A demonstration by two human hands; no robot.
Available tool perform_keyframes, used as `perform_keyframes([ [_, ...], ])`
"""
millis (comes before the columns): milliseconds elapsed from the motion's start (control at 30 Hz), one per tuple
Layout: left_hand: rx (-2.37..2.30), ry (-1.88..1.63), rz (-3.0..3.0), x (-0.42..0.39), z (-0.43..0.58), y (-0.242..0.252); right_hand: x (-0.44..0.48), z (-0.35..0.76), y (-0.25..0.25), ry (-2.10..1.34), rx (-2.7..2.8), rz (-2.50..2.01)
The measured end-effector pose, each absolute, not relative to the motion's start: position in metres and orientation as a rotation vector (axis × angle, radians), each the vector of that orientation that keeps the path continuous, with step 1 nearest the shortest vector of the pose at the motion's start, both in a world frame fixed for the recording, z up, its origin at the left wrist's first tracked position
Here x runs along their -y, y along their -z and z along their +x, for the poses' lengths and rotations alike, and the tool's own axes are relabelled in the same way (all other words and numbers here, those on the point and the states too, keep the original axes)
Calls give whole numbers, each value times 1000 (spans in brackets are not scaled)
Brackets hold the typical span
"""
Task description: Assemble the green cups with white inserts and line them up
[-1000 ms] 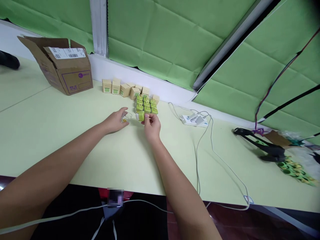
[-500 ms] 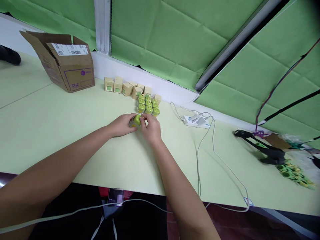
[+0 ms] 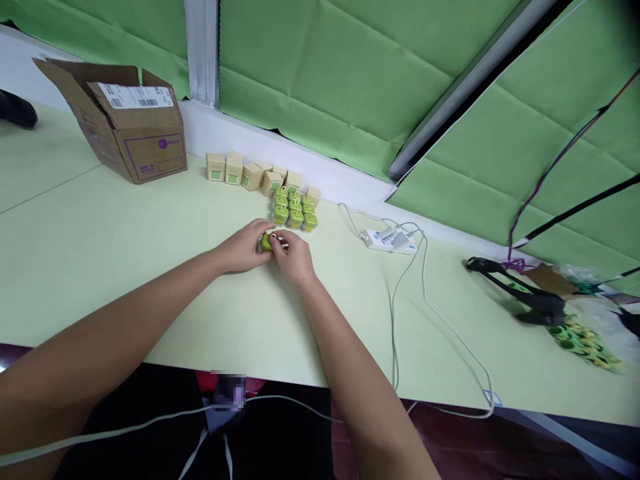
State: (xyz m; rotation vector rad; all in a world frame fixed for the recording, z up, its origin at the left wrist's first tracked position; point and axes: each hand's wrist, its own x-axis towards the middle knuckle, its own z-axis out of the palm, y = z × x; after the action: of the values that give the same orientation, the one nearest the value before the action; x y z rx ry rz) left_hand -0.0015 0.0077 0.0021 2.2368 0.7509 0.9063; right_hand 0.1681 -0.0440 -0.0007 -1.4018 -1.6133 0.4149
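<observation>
Fingers [image 3: 274, 245]: those of both hands are closed on one green-topped container [image 3: 266, 243]; the right thumb and fingertips pinch at its top.
Left hand [image 3: 245, 248]: curled around the clear side of the container.
Right hand [image 3: 295, 259]: meets the left from the opposite side and partly covers the top; whether the top is fully seated I cannot tell.
Held container: between the two hands, over the pale table [image 3: 230, 320], just on the near side of a cluster; contact with the surface is hidden.
Cluster of green-topped containers [image 3: 295, 219]: packed in rows, three across the front, cord-like loops on top.
Power strip [image 3: 373, 240]: white, right of the cluster, plugs in it, white cables trailing toward the near edge.
Small cardboard boxes [image 3: 233, 169]: in an uneven line behind the cluster and to its left.
Large carton [image 3: 155, 159]: left of those boxes, flaps open, purple print in front.
Green coverings [image 3: 325, 67]: hang beyond everything.
</observation>
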Motion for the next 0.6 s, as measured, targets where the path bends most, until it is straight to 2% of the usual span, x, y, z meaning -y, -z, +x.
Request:
perform_keyframes([
  [267, -853, -1147, 2033, -21, -5, -1, 46, 167, -1, -416, 1618, -1446],
  [600, -806, -999, 2102, -15, -2, -1, 49, 164, -1, -409, 1601, -1465],
])
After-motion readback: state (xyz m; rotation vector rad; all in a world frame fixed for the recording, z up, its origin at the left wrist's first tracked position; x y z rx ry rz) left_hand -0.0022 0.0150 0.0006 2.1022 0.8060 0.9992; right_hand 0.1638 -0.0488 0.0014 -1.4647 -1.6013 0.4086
